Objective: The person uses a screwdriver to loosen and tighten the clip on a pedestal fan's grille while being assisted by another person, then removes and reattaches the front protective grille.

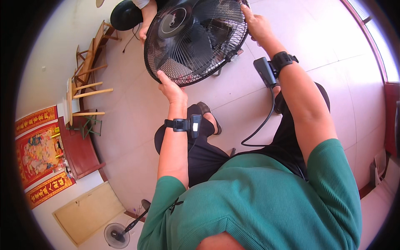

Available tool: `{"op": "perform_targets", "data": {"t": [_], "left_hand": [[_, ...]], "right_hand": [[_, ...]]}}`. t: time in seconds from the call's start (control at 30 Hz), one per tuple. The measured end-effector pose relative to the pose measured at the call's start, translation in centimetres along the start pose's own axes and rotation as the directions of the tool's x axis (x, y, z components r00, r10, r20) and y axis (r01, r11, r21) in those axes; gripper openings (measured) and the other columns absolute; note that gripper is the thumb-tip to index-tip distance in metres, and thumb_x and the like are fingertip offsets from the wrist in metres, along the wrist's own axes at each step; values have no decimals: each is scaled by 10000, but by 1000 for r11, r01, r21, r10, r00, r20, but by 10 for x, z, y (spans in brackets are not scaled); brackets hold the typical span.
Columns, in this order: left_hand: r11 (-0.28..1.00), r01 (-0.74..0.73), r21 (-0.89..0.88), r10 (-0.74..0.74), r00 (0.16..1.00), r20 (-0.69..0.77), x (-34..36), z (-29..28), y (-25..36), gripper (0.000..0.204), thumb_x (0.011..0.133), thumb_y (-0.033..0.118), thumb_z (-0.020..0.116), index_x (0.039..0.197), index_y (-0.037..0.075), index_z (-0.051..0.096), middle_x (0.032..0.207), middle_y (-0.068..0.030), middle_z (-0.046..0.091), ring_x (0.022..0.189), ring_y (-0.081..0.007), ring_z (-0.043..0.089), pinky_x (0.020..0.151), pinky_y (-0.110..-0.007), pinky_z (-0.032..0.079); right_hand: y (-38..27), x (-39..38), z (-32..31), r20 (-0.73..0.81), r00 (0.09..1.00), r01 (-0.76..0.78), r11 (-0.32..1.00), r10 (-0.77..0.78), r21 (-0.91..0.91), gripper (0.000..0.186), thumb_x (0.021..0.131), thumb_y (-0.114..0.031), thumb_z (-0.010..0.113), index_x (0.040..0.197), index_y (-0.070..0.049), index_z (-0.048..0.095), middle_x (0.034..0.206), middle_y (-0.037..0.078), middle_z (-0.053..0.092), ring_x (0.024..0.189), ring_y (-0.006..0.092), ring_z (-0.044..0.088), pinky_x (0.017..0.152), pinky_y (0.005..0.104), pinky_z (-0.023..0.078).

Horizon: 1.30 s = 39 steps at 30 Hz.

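Note:
A large black fan head [195, 52] with a round wire grille is held out in front of me, its blades showing through the wires. My left hand [171, 88] grips the lower left rim, thumb on the face of the grille and fingers behind it. On the upper right edge, my right hand [257, 28] is closed round the rim, some of its fingers hidden by the grille. Another person's hand [143, 32] touches the fan's left edge. The fan's top is cut off by the picture's upper edge.
A round black disc-shaped base [126, 15] is at the upper left near a dark cord. Wooden benches [89, 52] and a stool [89, 91] line the left wall. A standing fan [117, 236] is at the lower left. A cable [261, 125] hangs from my right wrist device.

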<state>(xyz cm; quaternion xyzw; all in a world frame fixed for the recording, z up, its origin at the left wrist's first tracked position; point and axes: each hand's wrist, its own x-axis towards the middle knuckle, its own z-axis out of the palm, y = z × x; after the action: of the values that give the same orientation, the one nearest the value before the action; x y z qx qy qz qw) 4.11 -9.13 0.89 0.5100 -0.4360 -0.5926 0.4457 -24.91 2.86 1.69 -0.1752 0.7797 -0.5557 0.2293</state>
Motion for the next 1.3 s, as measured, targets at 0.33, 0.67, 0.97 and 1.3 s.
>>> {"op": "perform_targets", "data": {"t": [0.33, 0.67, 0.97, 1.3], "left_hand": [[939, -122, 323, 233, 914, -332, 14, 1, -10, 742, 927, 565, 440, 1080, -158, 514, 1092, -244, 557, 1015, -299, 531, 909, -376, 419], [970, 206, -132, -212, 977, -36, -1, 5, 20, 741, 925, 545, 408, 1395, -20, 314, 1384, -175, 413, 1159, -320, 509, 930, -459, 442], [992, -89, -94, 64, 968, -242, 21, 15, 0, 682, 912, 440, 462, 1215, -171, 487, 1244, -229, 545, 1093, -303, 572, 942, -391, 462], [1000, -18, 12, 21, 910, -414, 11, 22, 10, 698, 864, 497, 556, 1090, -163, 559, 1135, -216, 593, 965, -298, 601, 819, -398, 507]], "right_hand": [[20, 12, 14, -160, 968, 159, 966, -193, -206, 830, 899, -694, 301, 733, 27, 678, 753, 241, 650, 802, 401, 632, 775, 436, 472], [-1, -8, 21, -211, 977, 9, 986, -45, -166, 813, 922, -634, 304, 926, 99, 655, 904, 342, 611, 926, 485, 582, 836, 493, 446], [11, 10, 23, -188, 980, 46, 991, -68, -123, 796, 898, -675, 319, 774, 7, 710, 795, 215, 672, 847, 342, 642, 826, 394, 458], [14, 9, 29, -177, 984, -9, 994, 29, 113, 821, 864, -710, 411, 737, 62, 659, 604, 107, 564, 595, 211, 563, 589, 327, 440]]}}
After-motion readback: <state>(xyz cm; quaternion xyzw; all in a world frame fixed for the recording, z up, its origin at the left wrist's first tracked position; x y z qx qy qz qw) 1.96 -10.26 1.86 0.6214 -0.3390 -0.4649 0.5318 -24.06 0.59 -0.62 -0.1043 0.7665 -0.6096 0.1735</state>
